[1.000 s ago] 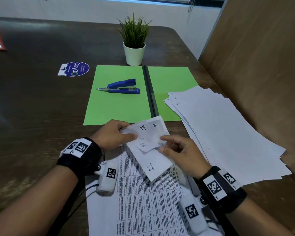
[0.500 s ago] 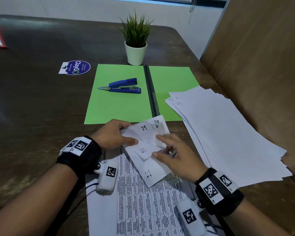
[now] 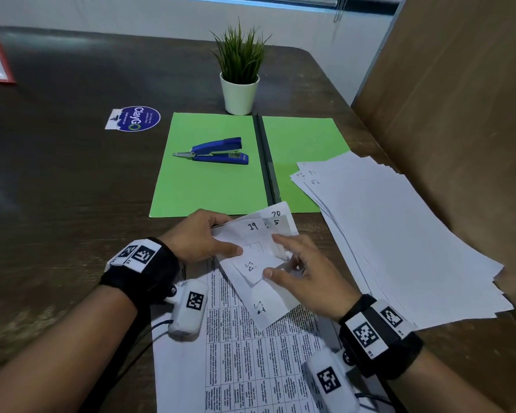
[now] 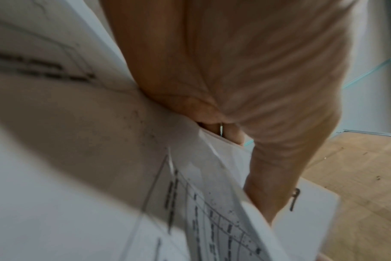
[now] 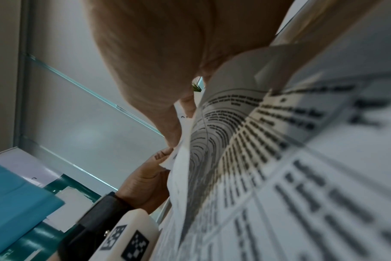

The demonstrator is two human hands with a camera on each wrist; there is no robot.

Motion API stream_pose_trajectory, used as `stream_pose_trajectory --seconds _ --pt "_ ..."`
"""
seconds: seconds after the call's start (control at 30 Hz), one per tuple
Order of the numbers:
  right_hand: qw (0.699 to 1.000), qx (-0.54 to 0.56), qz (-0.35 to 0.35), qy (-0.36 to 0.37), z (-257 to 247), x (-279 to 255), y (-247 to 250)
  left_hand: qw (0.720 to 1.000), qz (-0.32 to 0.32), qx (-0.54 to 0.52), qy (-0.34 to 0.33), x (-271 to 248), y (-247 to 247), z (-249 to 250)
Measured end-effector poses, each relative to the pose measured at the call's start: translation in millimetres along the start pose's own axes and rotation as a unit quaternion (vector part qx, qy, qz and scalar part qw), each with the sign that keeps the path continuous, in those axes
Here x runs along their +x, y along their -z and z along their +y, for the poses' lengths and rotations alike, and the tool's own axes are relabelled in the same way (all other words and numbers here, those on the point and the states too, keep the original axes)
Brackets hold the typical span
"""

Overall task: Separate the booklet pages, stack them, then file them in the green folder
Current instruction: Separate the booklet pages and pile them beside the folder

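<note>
The booklet (image 3: 259,347) of printed pages lies in front of me, its top corner folded back to show handwritten page numbers. My left hand (image 3: 200,239) pinches that corner of the booklet (image 4: 190,203) with thumb on top. My right hand (image 3: 298,269) grips the folded corners from the right, thumb and fingers curled on the paper (image 5: 246,159). The green folder (image 3: 209,165) lies open beyond the hands. A fanned stack of loose white sheets (image 3: 393,228) rests to the right, overlapping the folder's right half.
A blue stapler (image 3: 218,152) lies on the folder's left leaf. A potted plant (image 3: 240,70) stands behind the folder. A round sticker (image 3: 136,118) is on the dark table (image 3: 57,189) at the left. A brown board (image 3: 459,108) rises along the right side.
My right hand has moved up and left onto the folded corners, and another numbered page corner has come into view at the top. The left hand has kept its hold.
</note>
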State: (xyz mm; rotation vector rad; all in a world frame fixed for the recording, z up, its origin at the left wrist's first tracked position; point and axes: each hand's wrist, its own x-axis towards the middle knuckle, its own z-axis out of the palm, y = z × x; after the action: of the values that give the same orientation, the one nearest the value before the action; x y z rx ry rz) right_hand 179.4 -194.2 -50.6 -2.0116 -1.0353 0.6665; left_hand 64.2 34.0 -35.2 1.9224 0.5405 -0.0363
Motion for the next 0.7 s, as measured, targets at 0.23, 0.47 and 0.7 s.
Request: stream_pose_trajectory --seconds 0.23,0.47,0.7 --pt "1.000 0.002 0.001 0.014 1 0 -1 0.998 -0.013 -0.054 -0.012 -4 -3 5" --pt "1.000 0.003 -0.004 0.003 -1 -1 0 0.999 0.002 -0.053 -0.006 -3 -4 4" --pt "0.995 0.065 0.071 -0.003 0 -2 1 1.000 0.001 -0.008 -0.019 0 0 -1"
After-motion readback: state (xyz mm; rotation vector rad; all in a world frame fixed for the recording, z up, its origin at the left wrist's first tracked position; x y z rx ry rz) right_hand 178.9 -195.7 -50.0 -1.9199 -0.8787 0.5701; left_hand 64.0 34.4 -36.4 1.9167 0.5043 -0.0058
